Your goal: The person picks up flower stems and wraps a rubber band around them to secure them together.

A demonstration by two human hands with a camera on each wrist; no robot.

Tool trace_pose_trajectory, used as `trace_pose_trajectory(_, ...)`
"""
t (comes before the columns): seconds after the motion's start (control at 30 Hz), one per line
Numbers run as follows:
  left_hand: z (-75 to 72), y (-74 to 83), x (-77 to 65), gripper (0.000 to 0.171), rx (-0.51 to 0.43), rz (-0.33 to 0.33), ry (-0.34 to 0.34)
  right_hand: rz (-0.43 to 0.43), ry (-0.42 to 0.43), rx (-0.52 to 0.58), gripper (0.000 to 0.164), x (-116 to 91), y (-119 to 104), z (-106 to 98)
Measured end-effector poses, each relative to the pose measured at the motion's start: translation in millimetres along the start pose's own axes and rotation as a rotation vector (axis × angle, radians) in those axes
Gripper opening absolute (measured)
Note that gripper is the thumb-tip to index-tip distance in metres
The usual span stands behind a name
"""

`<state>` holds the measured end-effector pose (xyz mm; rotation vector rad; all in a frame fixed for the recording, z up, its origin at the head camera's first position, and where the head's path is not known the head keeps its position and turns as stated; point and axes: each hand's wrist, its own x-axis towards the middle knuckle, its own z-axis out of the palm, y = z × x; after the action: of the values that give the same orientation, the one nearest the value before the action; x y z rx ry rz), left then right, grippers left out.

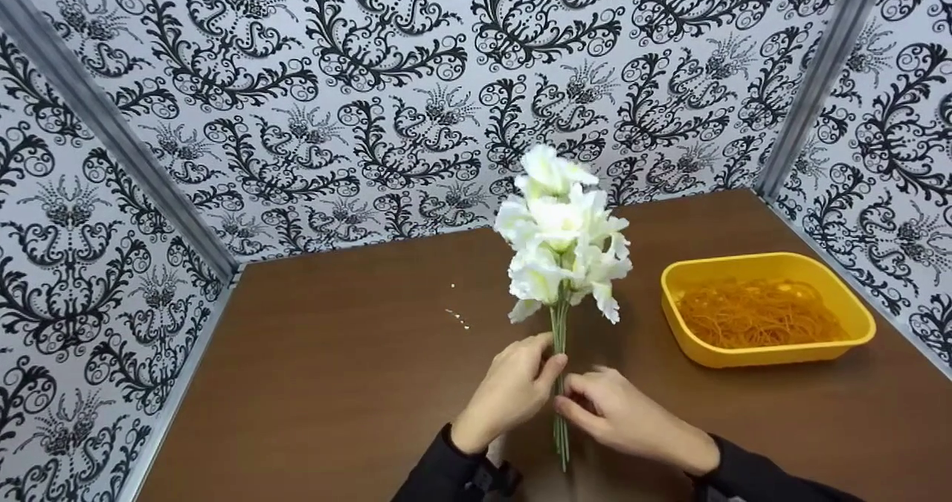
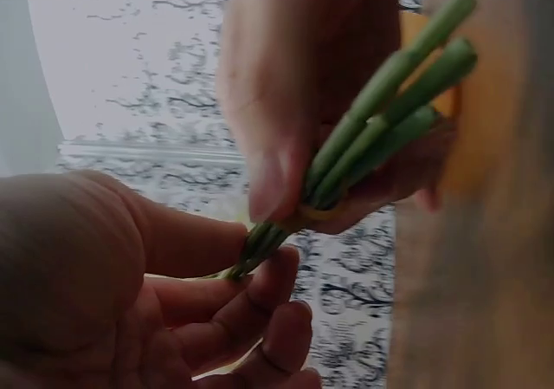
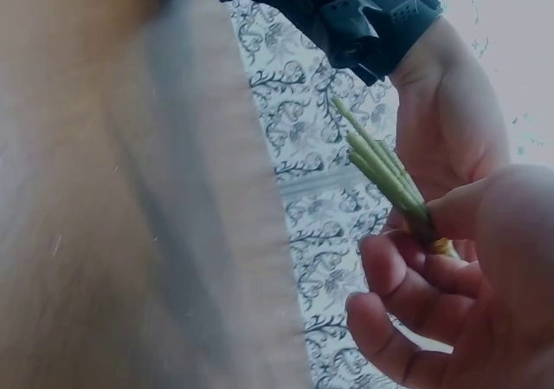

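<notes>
A bunch of white artificial-looking flowers (image 1: 558,234) stands upright over the table, its thin green stems (image 1: 560,331) gathered together. My left hand (image 1: 513,383) pinches the stems between thumb and fingers, below the blossoms. Lower down, my right hand (image 1: 621,416) has its thumb and curled fingers on the same stems. In the left wrist view a yellowish rubber band (image 2: 322,213) circles the stems beside the right thumb. Part of that rubber band (image 3: 440,246) also shows between the right fingers in the right wrist view. Cut stem ends (image 3: 372,159) stick out past the right hand.
On the right of the brown table (image 1: 335,368) stands a yellow plastic tub (image 1: 773,355) with many rubber bands (image 1: 758,312) in it. Small pale bits (image 1: 459,319) lie left of the flowers. Patterned panels (image 1: 357,115) wall in the back and sides.
</notes>
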<state>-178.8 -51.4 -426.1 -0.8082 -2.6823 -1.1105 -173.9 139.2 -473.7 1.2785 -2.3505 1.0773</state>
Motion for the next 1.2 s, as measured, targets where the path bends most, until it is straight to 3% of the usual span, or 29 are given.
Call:
trace_pose_trajectory(0.07,7.4,-5.6,1.6,0.006,0.011,-0.012,0.009,0.007,0.006,-0.091,0.024,-1.2,5.2,3.4)
trace_pose_trajectory(0.13,13.0,-10.4,2.4,0.005,0.009,-0.027,0.022,0.062,-0.033,-0.108,0.025,-2.9,8.6,5.1)
trace_pose_trajectory(0.33,25.1,-22.1,3.8,0.007,-0.033,-0.086,0.031,0.292,-0.19,-0.016,0.028,-5.1,15.9,5.7)
trace_pose_trajectory(0.6,40.8,-33.2,5.4,0.009,-0.009,-0.11,-0.021,0.418,-0.329,0.053,0.032,-5.6,21.8,7.5)
trace_pose_trajectory(0.97,63.7,-44.1,4.2,0.009,0.017,-0.139,-0.042,0.356,-0.389,-0.076,0.034,-10.4,31.1,10.0)
trace_pose_trajectory(1.2,69.4,-45.9,3.4,0.01,0.012,-0.171,-0.028,0.335,-0.387,-0.16,0.034,-13.4,34.9,13.8)
